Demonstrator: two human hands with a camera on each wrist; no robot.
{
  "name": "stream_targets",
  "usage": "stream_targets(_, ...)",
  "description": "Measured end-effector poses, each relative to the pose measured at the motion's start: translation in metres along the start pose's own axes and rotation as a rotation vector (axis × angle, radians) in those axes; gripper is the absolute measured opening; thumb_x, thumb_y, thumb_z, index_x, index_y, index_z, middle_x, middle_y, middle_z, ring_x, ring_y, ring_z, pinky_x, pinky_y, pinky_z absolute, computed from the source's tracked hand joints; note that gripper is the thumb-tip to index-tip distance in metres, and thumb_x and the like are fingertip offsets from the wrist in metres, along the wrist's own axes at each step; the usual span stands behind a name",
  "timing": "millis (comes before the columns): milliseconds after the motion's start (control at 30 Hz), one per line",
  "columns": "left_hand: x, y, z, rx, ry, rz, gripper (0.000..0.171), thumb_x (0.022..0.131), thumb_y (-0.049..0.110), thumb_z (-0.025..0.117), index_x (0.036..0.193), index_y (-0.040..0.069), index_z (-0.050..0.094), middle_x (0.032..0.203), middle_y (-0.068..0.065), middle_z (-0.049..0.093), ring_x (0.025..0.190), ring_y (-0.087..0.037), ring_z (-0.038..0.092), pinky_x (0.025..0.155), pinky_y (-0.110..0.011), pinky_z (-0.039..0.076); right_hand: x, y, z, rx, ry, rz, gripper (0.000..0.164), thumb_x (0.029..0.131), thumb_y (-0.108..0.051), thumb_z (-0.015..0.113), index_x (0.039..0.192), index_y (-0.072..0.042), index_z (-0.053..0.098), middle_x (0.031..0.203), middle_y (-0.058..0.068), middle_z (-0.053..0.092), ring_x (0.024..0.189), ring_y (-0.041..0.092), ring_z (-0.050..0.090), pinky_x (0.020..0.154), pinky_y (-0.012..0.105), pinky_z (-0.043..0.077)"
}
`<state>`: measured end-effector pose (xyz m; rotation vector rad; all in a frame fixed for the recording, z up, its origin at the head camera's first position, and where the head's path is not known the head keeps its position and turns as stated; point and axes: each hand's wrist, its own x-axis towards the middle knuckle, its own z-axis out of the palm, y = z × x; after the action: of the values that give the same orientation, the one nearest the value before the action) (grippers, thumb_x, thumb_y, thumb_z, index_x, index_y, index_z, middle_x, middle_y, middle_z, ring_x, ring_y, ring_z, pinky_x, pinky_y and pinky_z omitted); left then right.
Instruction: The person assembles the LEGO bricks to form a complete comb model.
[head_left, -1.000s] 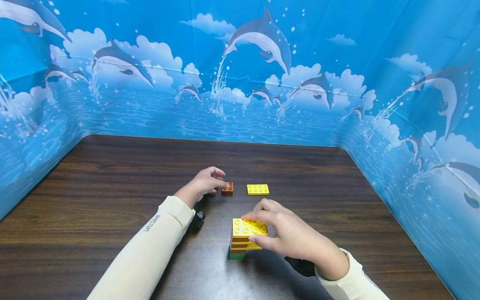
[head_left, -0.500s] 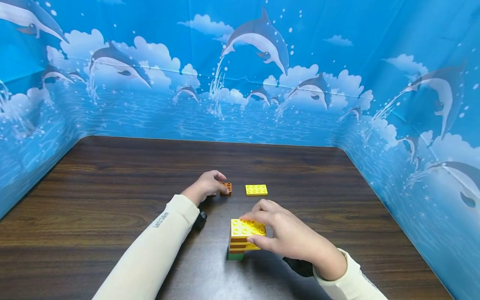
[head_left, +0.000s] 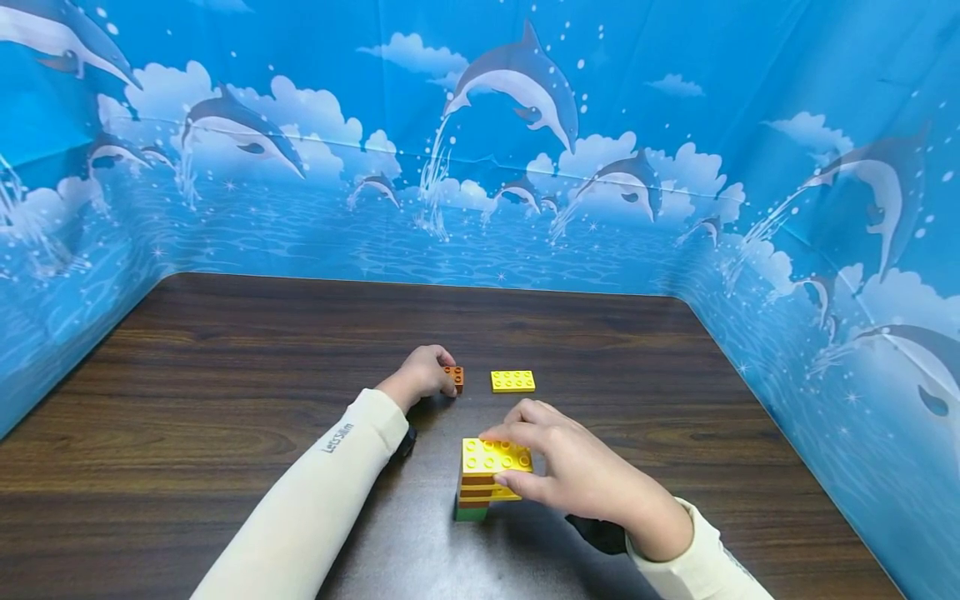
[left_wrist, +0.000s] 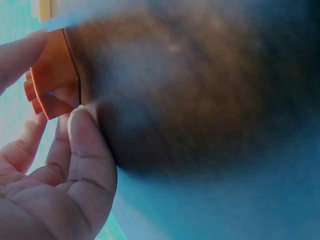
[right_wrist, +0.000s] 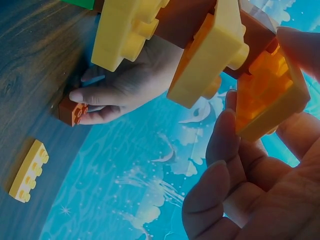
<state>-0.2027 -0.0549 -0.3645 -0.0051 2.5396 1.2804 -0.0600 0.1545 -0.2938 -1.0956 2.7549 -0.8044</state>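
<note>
At the far side of the table, my left hand (head_left: 427, 372) pinches a small brown building brick (head_left: 458, 379) between thumb and fingers. The left wrist view has the thumb on one side of this brick (left_wrist: 56, 75) and fingertips at the other. Nearer to me, my right hand (head_left: 566, 454) holds the top yellow brick (head_left: 480, 454) of a stack, thumb on its near side and fingers at its far edge. Yellow and brown layers alternate below it, down to a green brick (head_left: 471, 515) on the table. In the right wrist view, yellow bricks (right_wrist: 200, 65) jut out sideways from the stack.
A flat yellow eight-stud brick (head_left: 513, 381) lies right of the brown one, beyond the stack. The dark wooden table (head_left: 225, 375) is walled at the back and sides by a blue dolphin-print cloth (head_left: 315, 200).
My left hand has moved a little right and its fingers have closed around the brown brick. The right hand stays on the stack, while the head view has shifted slightly.
</note>
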Motion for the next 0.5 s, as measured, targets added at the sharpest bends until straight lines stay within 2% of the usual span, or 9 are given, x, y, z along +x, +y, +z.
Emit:
stream_targets(233, 0.0006, 0.0003, 0.0016, 0.021, 0.019, -0.005, 0.033, 0.078, -0.006, 0.072, 0.107, 0.0, 0.058, 0.107, -0.016, 0.058, 0.088, -0.025, 0.056, 0.073, -0.035, 0.049, -0.0005, 0.0005, -0.0005, 0.004, -0.002, -0.004, 0.036, 0.088, -0.02, 0.071, 0.123, -0.017, 0.065, 0.103, -0.008, 0.052, 0.09, 0.007, 0.048, 0.072, 0.023, 0.044)
stream_targets(500, -0.002, -0.0021, -0.0048, -0.08, 0.043, 0.025, 0.031, 0.082, 0.002, 0.071, 0.11, -0.002, 0.056, 0.109, -0.018, 0.056, 0.089, -0.025, 0.055, 0.069, -0.032, 0.047, -0.0005, 0.0003, -0.0006, -0.011, 0.0, -0.007, 0.036, 0.088, -0.021, 0.071, 0.123, -0.017, 0.065, 0.102, -0.009, 0.052, 0.089, 0.007, 0.047, 0.072, 0.023, 0.043)
